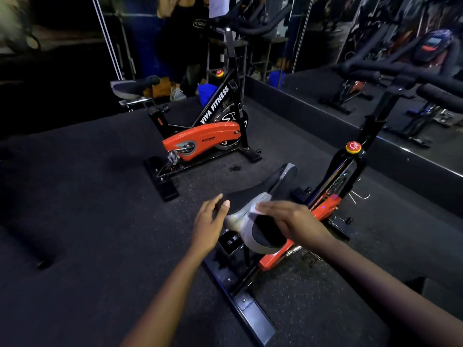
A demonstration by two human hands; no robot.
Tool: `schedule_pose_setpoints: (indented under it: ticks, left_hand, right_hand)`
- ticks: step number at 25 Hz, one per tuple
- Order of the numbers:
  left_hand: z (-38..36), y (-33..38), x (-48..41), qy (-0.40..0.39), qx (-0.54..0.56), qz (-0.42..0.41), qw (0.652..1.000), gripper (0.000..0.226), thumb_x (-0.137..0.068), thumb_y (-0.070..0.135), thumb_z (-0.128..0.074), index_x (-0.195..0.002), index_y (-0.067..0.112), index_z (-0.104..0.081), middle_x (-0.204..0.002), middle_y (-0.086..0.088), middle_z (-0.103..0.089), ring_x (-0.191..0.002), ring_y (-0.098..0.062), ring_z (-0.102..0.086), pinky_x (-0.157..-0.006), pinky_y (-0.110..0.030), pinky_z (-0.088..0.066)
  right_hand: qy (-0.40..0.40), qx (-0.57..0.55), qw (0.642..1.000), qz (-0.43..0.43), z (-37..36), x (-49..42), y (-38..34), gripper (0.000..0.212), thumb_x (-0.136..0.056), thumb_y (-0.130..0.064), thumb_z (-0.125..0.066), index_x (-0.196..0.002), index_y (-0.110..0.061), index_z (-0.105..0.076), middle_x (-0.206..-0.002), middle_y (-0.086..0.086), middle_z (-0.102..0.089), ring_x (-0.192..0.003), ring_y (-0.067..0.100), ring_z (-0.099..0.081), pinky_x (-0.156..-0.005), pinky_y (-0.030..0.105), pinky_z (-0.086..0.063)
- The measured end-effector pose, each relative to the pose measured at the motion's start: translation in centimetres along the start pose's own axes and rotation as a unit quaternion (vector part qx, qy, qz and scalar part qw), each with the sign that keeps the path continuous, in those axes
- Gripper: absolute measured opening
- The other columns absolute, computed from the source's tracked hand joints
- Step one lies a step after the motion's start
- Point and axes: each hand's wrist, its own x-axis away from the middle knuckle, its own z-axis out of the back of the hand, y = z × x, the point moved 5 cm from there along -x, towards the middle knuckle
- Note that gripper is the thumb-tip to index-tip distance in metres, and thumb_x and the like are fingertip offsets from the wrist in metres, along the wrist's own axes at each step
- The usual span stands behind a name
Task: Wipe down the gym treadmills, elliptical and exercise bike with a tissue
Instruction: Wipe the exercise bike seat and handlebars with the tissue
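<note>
step: wiping saddle (265, 196) of near bike (335, 171).
right hand (290, 219): fingers straight and together, laid flat over the saddle's grey edge, pressing the tissue down; not curled round it.
left hand (210, 221): fingers loosely extended, holding nothing; sits at the saddle's left side, thumb at the edge. Can't tell if it touches.
tissue (253, 211): small white scrap showing under the right fingertips, on the saddle.
progress: mid-task, I'd judge. Saddle in hand; handlebar (400, 76) and frame likely left. Can't tell whether far bike (208, 132) is done. No treadmill or elliptical clearly in view.
containers: blue tub (206, 93) behind far bike; contents not visible.
</note>
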Motion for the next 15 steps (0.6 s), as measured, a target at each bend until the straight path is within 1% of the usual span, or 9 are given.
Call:
schedule_pose_setpoints:
  ticks: [1,2,5,7,9,11,12,13,15]
  left_hand:
    - [0.1,0.1,-0.3,-0.009,-0.02,-0.014,1.0,0.043,-0.098,0.03,-0.048,-0.137,0.012,-0.05,-0.135,-0.001,-0.049,-0.121,-0.005,-0.042,-0.092,-0.007,-0.024]
    - [0.3,0.2,-0.5,-0.015,-0.037,-0.027,0.999,0.043,-0.097,0.029,-0.049,-0.137,0.012,-0.049,-0.136,-0.001,-0.048,-0.123,-0.007,-0.042,-0.092,-0.006,-0.024]
    - [0.4,0.6,-1.2,-0.016,-0.069,-0.06,0.996,0.045,-0.096,0.028,-0.051,-0.138,0.011,-0.048,-0.139,-0.004,-0.045,-0.129,-0.013,-0.041,-0.099,-0.009,-0.022]
    - [0.1,1.1,-1.6,-0.026,-0.079,-0.07,0.994,0.046,-0.097,0.031,-0.05,-0.139,0.013,-0.046,-0.14,-0.003,-0.044,-0.131,-0.014,-0.039,-0.102,-0.012,-0.022]
    - [-0.4,1.6,-2.4,-0.04,-0.1,-0.081,0.991,0.048,-0.097,0.04,-0.046,-0.14,0.018,-0.045,-0.14,0.0,-0.043,-0.132,-0.014,-0.039,-0.106,-0.019,-0.025]
    - [-1.3,2.2,-3.7,-0.059,-0.146,-0.09,0.983,0.054,-0.096,0.051,-0.04,-0.141,0.022,-0.043,-0.142,0.001,-0.043,-0.133,-0.018,-0.039,-0.11,-0.032,-0.03]
    - [-1.8,2.5,-4.2,-0.077,-0.182,-0.086,0.977,0.056,-0.096,0.054,-0.037,-0.143,0.023,-0.041,-0.143,0.001,-0.042,-0.134,-0.019,-0.037,-0.11,-0.037,-0.031]
    - [-2.4,2.8,-4.5,-0.095,-0.225,-0.079,0.966,0.056,-0.096,0.054,-0.034,-0.144,0.024,-0.038,-0.145,0.001,-0.041,-0.135,-0.019,-0.036,-0.11,-0.039,-0.031]
    - [-3.4,3.0,-4.8,-0.114,-0.296,-0.066,0.946,0.058,-0.097,0.056,-0.029,-0.145,0.025,-0.036,-0.147,0.0,-0.041,-0.135,-0.021,-0.037,-0.107,-0.039,-0.03]
  right_hand:
    - [0.021,-0.004,0.999,-0.024,-0.3,-1.0,0.5,0.045,-0.084,-0.011,-0.035,-0.117,-0.013,-0.066,-0.122,0.0,-0.063,-0.113,0.01,-0.058,-0.1,0.021,-0.042]
    - [0.025,-0.009,0.999,-0.044,-0.9,-2.2,0.3,0.046,-0.083,-0.01,-0.034,-0.117,-0.012,-0.065,-0.123,0.001,-0.063,-0.114,0.01,-0.057,-0.101,0.019,-0.04]
    - [-0.012,-0.008,0.999,-0.047,-3.7,-3.3,-0.6,0.043,-0.082,-0.008,-0.039,-0.115,-0.01,-0.067,-0.122,0.004,-0.063,-0.113,0.015,-0.059,-0.095,0.03,-0.046]
    - [-0.033,-0.006,0.999,-0.031,-3.7,-1.8,-0.8,0.045,-0.084,-0.015,-0.035,-0.114,-0.011,-0.068,-0.121,0.002,-0.064,-0.111,0.015,-0.06,-0.093,0.03,-0.048]
    - [-0.056,-0.003,0.998,-0.012,-2.5,0.0,-0.7,0.046,-0.083,-0.016,-0.033,-0.114,-0.013,-0.068,-0.124,0.0,-0.063,-0.112,0.013,-0.06,-0.095,0.028,-0.048]
    - [-0.069,0.002,0.998,0.006,-1.3,1.3,-0.6,0.045,-0.084,-0.013,-0.034,-0.116,-0.011,-0.066,-0.125,0.002,-0.061,-0.115,0.014,-0.058,-0.097,0.03,-0.047]
    - [-0.053,0.004,0.999,0.002,-0.8,1.3,-0.2,0.045,-0.084,-0.011,-0.034,-0.116,-0.011,-0.066,-0.124,0.003,-0.062,-0.115,0.015,-0.058,-0.097,0.031,-0.048]
    - [-0.021,0.007,1.0,-0.012,-0.2,0.8,0.4,0.046,-0.084,-0.011,-0.033,-0.116,-0.011,-0.066,-0.123,0.003,-0.063,-0.114,0.015,-0.059,-0.097,0.031,-0.047]
    - [0.049,0.023,0.995,-0.081,0.4,-1.2,2.5,0.05,-0.082,-0.015,-0.029,-0.117,-0.011,-0.066,-0.122,0.003,-0.063,-0.114,0.014,-0.058,-0.101,0.022,-0.04]
